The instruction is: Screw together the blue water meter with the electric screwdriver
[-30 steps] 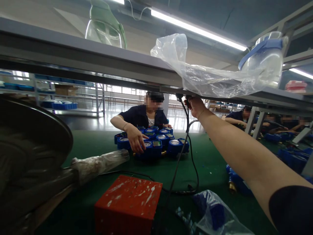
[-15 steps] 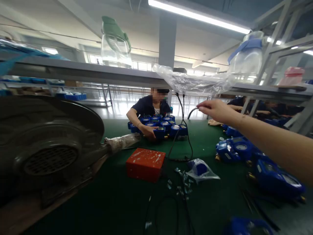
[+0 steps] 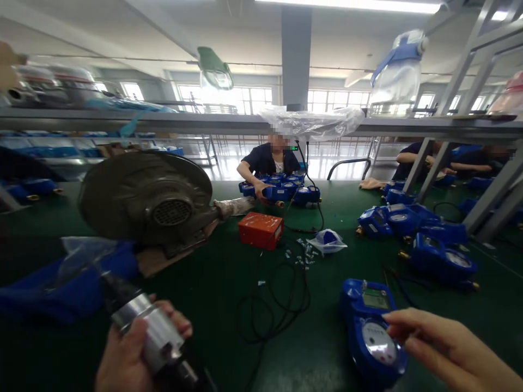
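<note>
The right hand, up beside the cables under the shelf a second ago, is now down at the near right of the bench, its fingertips at the side of a blue meter; the left hand, absent from the earlier views, now presents a power tool. Judged from this, attention has passed from the cables to the meter. The left grip is wrapped firmly round the tool; the right grip is partly curled, and whether it pinches anything or touches the meter cannot be told. Materials: tool body of smooth, silvery metal with black ends; meter casing of glossy blue, with rectangular display and round pale dial; red box white-spattered; bench surface green and matt.
</note>
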`<state>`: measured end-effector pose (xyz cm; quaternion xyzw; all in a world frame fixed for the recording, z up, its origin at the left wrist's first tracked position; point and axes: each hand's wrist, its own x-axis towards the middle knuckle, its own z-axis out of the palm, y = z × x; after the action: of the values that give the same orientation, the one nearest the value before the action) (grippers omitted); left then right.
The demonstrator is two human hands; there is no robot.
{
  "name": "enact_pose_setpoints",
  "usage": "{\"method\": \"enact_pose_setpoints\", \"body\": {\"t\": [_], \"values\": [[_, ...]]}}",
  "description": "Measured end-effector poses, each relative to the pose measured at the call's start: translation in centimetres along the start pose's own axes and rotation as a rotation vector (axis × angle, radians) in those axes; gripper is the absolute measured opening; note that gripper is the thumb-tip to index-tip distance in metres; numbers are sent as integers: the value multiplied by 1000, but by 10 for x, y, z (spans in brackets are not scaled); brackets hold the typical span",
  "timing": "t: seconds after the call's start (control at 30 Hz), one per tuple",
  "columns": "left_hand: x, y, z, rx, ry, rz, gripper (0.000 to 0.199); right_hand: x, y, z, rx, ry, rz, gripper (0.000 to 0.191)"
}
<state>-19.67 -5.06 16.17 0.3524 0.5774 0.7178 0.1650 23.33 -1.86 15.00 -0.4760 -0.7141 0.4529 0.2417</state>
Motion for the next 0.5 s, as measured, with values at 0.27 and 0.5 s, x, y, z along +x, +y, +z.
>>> {"method": "enact_pose_setpoints", "body": {"t": [0.27, 0.5], "values": [[-61, 59, 144, -412, -1096, -38, 33, 8, -40, 53, 493, 142, -267, 40], [-97, 69, 201, -359, -1314, -187, 38, 9, -21, 36, 442, 406, -364, 41]]}}
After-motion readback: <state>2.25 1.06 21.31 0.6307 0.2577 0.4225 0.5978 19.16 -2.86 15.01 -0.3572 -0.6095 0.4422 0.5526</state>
